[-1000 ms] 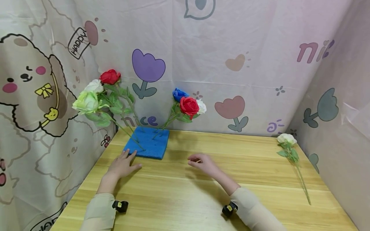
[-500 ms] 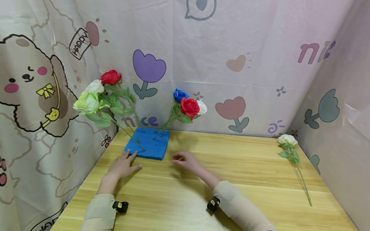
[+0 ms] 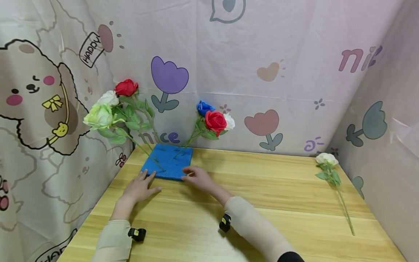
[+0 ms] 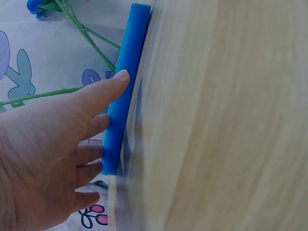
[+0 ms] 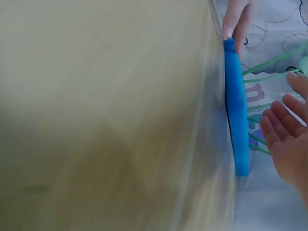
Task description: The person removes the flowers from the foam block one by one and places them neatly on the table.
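A blue foam board (image 3: pixel 176 169) lies at the table's far left with several artificial roses stuck in it by their stems. Fingertips of my left hand (image 3: pixel 137 187) rest at the board's near left edge, the fingers spread. In the left wrist view the thumb of that left hand (image 4: pixel 53 125) touches the board's side face (image 4: pixel 126 86). My right hand (image 3: pixel 199 178) is at the board's near right corner, fingers slightly bent. In the right wrist view the right hand (image 5: pixel 288 139) holds nothing and appears apart from the board. Whether it touches the corner I cannot tell.
A single white rose (image 3: pixel 327 160) lies on the right of the wooden table (image 3: pixel 262 189). On the board, a red rose (image 3: pixel 126 87) and a pale green rose (image 3: pixel 98 116) lean left; a blue rose (image 3: pixel 204 107) and another red rose (image 3: pixel 215 122) lean right. Printed curtains surround the table.
My right hand has moved left across the table, from well right of the foam board to its near right corner. My left hand has stayed at the board's edge.
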Demonstrator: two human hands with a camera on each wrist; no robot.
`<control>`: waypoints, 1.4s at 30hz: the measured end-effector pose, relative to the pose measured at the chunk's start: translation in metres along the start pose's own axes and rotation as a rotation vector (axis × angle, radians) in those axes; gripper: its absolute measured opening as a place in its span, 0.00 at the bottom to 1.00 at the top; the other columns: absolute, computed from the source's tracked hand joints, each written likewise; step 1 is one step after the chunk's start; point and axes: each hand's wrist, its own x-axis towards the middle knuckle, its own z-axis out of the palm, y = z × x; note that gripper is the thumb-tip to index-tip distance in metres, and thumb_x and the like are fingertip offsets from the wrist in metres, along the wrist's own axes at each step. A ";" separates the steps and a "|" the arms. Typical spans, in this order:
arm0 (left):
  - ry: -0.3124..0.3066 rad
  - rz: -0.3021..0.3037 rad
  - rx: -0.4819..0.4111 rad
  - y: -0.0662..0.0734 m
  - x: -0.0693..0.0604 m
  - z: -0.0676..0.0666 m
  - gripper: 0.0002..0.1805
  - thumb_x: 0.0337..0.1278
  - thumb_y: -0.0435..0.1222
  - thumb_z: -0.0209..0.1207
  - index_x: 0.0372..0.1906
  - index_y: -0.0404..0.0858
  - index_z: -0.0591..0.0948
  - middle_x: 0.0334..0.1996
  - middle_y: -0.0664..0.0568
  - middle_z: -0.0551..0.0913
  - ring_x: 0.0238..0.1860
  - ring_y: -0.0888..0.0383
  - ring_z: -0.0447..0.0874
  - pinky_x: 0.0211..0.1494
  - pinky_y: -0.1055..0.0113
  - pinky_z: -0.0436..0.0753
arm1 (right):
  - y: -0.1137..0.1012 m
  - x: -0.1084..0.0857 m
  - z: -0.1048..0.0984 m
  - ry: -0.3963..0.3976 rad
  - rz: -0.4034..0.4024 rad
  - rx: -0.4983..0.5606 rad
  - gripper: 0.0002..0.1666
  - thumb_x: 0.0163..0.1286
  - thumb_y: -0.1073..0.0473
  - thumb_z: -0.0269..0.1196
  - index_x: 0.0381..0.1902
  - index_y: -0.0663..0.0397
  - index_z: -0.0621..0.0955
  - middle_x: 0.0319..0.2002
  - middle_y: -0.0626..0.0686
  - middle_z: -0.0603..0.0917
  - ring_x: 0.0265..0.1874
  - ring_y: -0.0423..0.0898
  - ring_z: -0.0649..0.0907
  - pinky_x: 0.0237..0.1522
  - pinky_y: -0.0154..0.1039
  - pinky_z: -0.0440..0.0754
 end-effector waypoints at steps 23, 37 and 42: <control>-0.016 -0.014 0.000 0.001 0.001 0.000 0.44 0.63 0.59 0.55 0.75 0.36 0.60 0.74 0.26 0.51 0.74 0.27 0.47 0.70 0.31 0.58 | -0.004 0.055 0.040 0.036 0.154 0.034 0.26 0.68 0.53 0.64 0.62 0.56 0.78 0.58 0.52 0.83 0.57 0.47 0.82 0.57 0.39 0.82; -0.006 -0.018 -0.013 0.002 -0.004 -0.003 0.44 0.62 0.56 0.57 0.74 0.35 0.61 0.73 0.25 0.52 0.73 0.26 0.49 0.68 0.30 0.59 | -0.018 0.071 0.058 0.065 0.214 0.097 0.23 0.68 0.53 0.64 0.60 0.52 0.81 0.56 0.50 0.85 0.56 0.46 0.83 0.54 0.37 0.83; -0.004 -0.011 -0.017 0.004 -0.004 -0.004 0.44 0.62 0.56 0.58 0.74 0.36 0.61 0.73 0.25 0.52 0.73 0.26 0.49 0.68 0.30 0.60 | -0.021 0.074 0.065 0.109 0.235 0.092 0.20 0.68 0.53 0.64 0.57 0.49 0.83 0.53 0.47 0.86 0.54 0.44 0.83 0.52 0.37 0.84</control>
